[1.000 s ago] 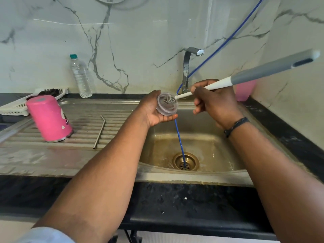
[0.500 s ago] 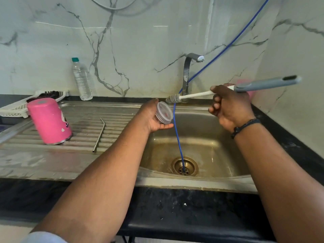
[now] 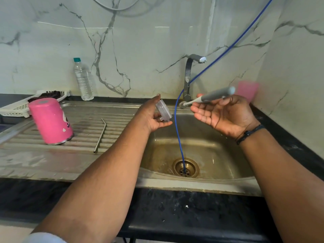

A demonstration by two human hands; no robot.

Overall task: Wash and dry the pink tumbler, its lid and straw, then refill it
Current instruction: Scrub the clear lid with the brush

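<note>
The pink tumbler (image 3: 50, 121) stands upside down on the steel drainboard (image 3: 84, 137) at the left. A bent metal straw (image 3: 100, 135) lies on the ribs to its right. My left hand (image 3: 154, 117) holds the clear plastic lid (image 3: 164, 111) on edge over the sink's left rim. My right hand (image 3: 222, 114) is palm up over the basin, its fingers spread. The grey-handled brush (image 3: 208, 98) rests across its thumb and fingertips, bristle end pointing left toward the lid without touching it.
A steel sink (image 3: 219, 155) with a brass drain (image 3: 185, 167) lies below my hands. A blue hose (image 3: 178, 130) runs from the upper right down into the drain. The tap (image 3: 190, 76), a water bottle (image 3: 83, 79), a white basket (image 3: 19, 106) and a pink object (image 3: 248, 91) line the back.
The brush has come out of the lid and swung to the right. My right hand turned palm up and loosened its grip. The lid tilted onto its edge.
</note>
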